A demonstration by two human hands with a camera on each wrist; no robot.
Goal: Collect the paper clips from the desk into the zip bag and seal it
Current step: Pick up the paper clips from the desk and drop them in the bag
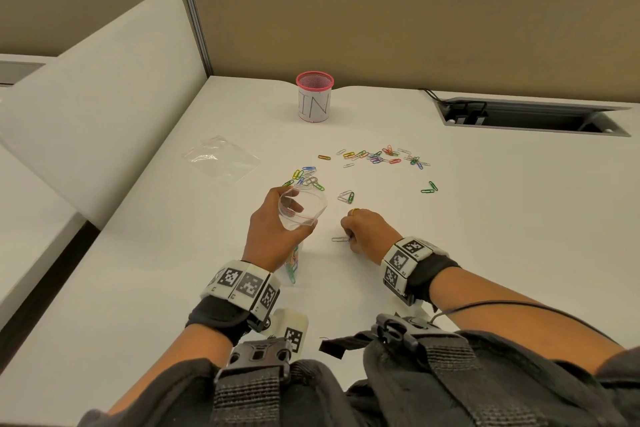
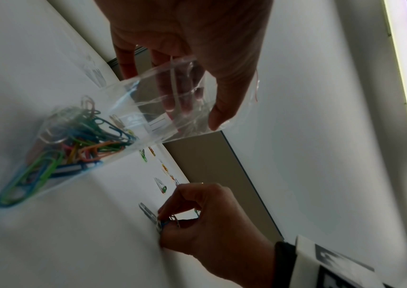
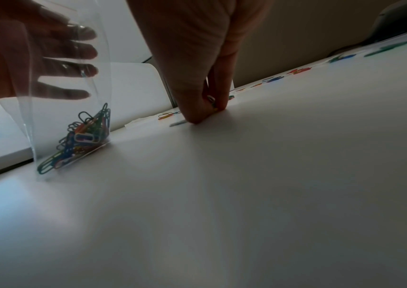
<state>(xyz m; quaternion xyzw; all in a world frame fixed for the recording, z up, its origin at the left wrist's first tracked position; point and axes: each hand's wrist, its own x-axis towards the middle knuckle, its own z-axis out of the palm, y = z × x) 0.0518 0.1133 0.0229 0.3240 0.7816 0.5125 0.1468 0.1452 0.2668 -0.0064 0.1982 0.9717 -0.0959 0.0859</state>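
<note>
My left hand (image 1: 273, 218) holds the bag (image 2: 113, 124) open, upright on the worktop (image 1: 450, 253). My right grip (image 1: 363, 230) pinches clips (image 2: 166, 222) there. Next: lift, drop them in; many clips (image 1: 377, 156) remain farther off.

The white table (image 1: 485, 253) carries loose coloured paper clips (image 1: 377, 157) scattered across its middle — one silver clip (image 1: 338, 239) lies nearer. A flat spare clear bag (image 1: 221, 159) lies left; a pink-rimmed mesh cup (image 1: 314, 101) stands farther back, beside a cable hatch (image 1: 530, 116).
</note>
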